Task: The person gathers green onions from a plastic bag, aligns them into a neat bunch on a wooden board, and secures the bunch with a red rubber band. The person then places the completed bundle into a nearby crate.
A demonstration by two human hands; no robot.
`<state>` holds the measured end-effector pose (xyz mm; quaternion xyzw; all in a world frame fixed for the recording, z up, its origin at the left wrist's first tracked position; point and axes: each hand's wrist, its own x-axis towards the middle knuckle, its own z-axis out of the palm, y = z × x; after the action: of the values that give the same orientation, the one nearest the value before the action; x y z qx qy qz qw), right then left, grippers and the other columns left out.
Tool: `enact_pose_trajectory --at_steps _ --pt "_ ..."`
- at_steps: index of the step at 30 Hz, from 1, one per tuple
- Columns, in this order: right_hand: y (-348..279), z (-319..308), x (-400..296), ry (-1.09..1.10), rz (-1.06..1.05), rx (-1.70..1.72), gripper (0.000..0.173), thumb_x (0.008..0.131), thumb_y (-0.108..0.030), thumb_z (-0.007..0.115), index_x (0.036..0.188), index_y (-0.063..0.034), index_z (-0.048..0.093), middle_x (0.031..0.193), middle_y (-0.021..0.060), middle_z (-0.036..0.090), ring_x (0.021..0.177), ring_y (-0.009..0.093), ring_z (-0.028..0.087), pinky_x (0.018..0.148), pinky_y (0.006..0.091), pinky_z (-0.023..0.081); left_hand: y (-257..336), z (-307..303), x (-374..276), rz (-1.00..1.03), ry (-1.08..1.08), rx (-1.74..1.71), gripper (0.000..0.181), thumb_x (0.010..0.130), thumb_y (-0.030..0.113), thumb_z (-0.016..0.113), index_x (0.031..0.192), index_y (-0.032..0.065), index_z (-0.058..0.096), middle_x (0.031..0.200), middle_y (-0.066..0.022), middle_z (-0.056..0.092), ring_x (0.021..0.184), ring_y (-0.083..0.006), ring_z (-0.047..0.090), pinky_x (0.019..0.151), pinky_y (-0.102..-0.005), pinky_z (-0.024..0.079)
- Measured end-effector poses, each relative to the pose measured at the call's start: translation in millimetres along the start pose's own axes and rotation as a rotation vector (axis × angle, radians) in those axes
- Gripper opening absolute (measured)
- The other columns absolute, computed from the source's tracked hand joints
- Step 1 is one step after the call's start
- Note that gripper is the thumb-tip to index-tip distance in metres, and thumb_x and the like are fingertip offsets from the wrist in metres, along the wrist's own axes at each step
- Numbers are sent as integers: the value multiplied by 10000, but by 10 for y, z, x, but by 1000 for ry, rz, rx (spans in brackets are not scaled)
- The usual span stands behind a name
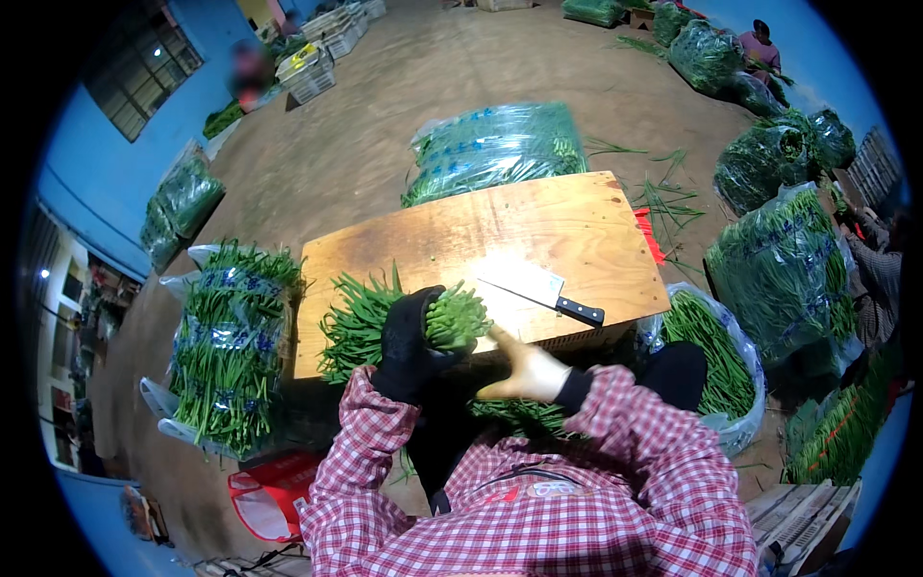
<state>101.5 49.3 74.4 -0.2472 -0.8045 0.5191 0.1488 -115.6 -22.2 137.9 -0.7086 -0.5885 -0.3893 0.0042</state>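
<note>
My left hand [411, 339], in a black glove, is closed around a bundle of green leafy stalks [456, 316] above the near left part of a wooden board [433, 241]. The pale stem ends point right and the leaves spread left over the board. Just right of the stem ends is my bare right hand [530, 368], its thumb and fingers apart and nothing seen in it. A cleaver [537, 286] with a black handle lies on the board, its handle towards the right edge. More green stalks [523, 417] lie below my hands, partly hidden by my arms.
A plastic-wrapped bale of greens [497, 148] stands beyond the board. An opened bale [231, 353] is at the left, a bag of greens [707, 353] at the right. A red bag [277, 494] sits lower left. Other people sit near the walls, one [876, 267] at far right.
</note>
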Motion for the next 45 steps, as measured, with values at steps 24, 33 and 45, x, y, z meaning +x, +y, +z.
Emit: enact_pose_trajectory --at_steps 24,33,45 --pt "-212 1492 -173 -98 -53 1250 622 890 30 624 1456 -79 391 1460 99 466 1320 294 466 1069 485 467 285 -637 -869 -442 -389 -365 1254 574 245 944 1539 7 179 1395 -236 497 1305 -321 496 1074 -409 416" --pt "163 522 -387 -5 176 877 660 868 -178 736 1430 -12 433 1360 119 568 1264 239 530 1108 371 392 120 -22 -1230 -503 -288 -473 1168 594 248 935 1498 -45 256 1414 -246 478 1298 -316 500 1081 -407 413" --pt "-538 -44 49 -48 -335 -175 196 793 -184 735 958 -81 763 900 120 694 851 279 664 788 352 531 238 109 -1174 -280 -267 -135 1103 588 489 900 1422 -29 398 1243 -230 561 1162 -376 540 982 -474 425"
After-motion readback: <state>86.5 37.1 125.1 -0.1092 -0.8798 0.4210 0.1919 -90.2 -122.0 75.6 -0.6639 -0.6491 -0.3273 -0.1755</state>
